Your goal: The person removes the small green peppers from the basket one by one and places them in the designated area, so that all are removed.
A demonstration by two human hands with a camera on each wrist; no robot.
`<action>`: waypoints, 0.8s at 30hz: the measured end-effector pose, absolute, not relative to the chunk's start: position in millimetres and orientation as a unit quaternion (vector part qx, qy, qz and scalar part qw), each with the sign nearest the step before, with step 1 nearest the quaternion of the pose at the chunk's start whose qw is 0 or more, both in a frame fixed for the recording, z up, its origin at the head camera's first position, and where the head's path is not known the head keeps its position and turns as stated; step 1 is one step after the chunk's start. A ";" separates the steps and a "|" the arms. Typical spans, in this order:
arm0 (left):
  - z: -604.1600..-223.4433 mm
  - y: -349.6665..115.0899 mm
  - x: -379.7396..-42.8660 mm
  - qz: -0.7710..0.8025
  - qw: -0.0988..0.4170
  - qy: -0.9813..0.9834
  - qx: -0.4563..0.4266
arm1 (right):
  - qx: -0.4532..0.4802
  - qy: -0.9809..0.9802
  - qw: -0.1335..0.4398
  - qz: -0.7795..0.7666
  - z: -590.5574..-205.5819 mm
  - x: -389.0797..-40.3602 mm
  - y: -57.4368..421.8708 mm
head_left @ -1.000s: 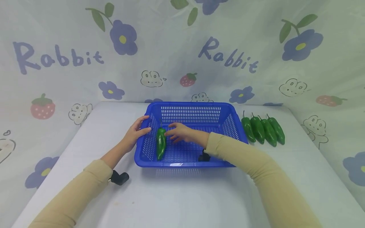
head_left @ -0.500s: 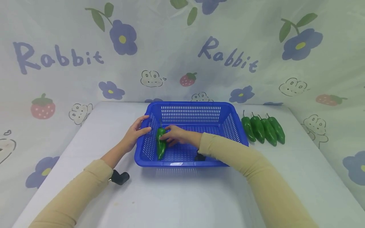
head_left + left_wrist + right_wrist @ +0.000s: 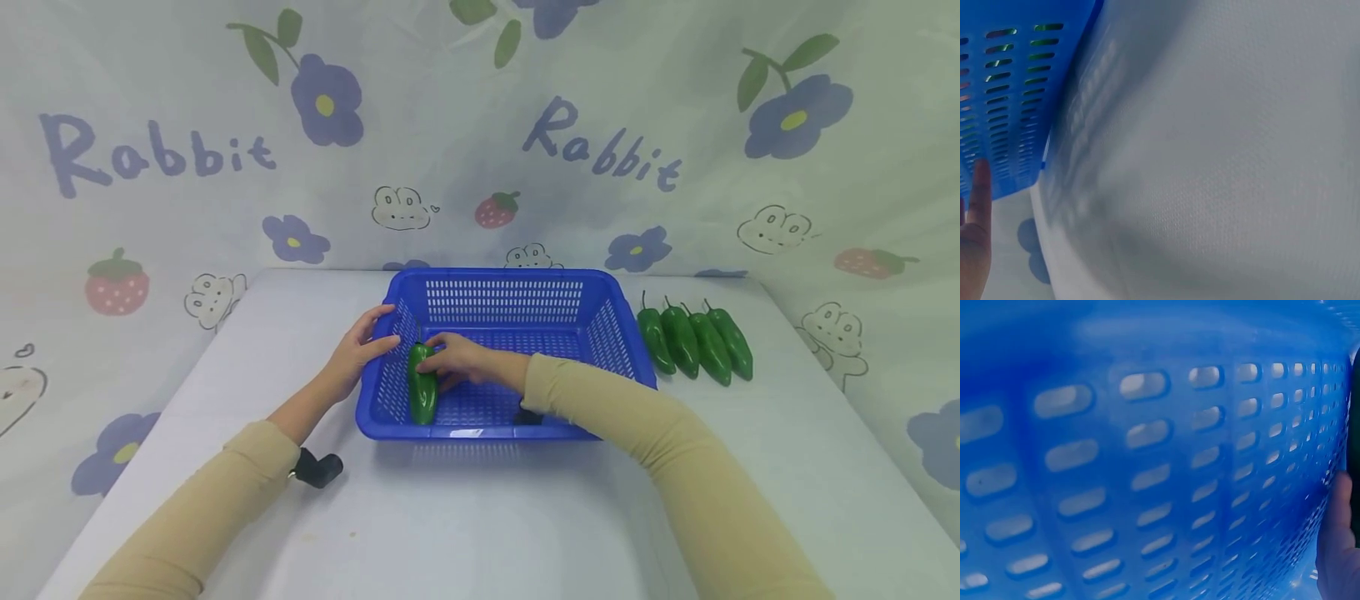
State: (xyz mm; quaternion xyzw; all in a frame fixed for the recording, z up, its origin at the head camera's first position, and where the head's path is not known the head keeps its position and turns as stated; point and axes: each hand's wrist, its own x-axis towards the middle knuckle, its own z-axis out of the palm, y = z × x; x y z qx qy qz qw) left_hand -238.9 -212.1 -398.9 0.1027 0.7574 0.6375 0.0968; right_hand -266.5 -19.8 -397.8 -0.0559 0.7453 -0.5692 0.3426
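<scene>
A blue plastic basket [image 3: 480,432] with slotted walls stands on the table. My left hand [image 3: 351,354] holds its left wall, the thumb over the rim; in the left wrist view a finger [image 3: 981,194] lies along the outside. Inside, near the left wall, a glossy green chili pepper [image 3: 423,404] lies lengthwise, stem away from me. My right hand [image 3: 461,358] reaches into the basket and grips the pepper's upper half, thumb on top and the other fingers partly hidden at its right side. The right wrist view shows a thumb [image 3: 1337,534] beside the pepper's dark green edge [image 3: 1355,425].
Several more green chili peppers [image 3: 696,342] lie side by side right of the basket, stems pointing to the back. A white cloth covers the table [image 3: 465,525]. Behind it hangs a printed curtain [image 3: 450,125]. A small black device [image 3: 318,468] sits at my left wrist.
My right hand has moved slightly left and down onto the pepper and taken hold of it; the pepper has shifted a little. My left hand stays at the basket's wall.
</scene>
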 end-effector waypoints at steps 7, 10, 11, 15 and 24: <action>-399.5 -211.8 -238.8 0.639 0.097 0.756 0.104 | -0.065 0.746 0.333 -0.573 -397.8 -267.9 -19.8; -399.3 -212.2 -238.6 0.637 0.095 0.758 0.103 | -0.068 0.749 0.326 -0.572 -393.6 -268.2 -18.0; -399.3 -212.2 -238.7 0.636 0.095 0.759 0.103 | -0.069 0.749 0.325 -0.574 -392.0 -268.6 -16.5; -399.4 -212.3 -239.0 0.633 0.094 0.762 0.101 | -0.075 0.739 0.318 -0.589 -385.2 -270.5 -7.5; -399.8 -211.9 -239.5 0.631 0.091 0.765 0.093 | -0.080 0.733 0.299 -0.606 -371.8 -276.6 23.1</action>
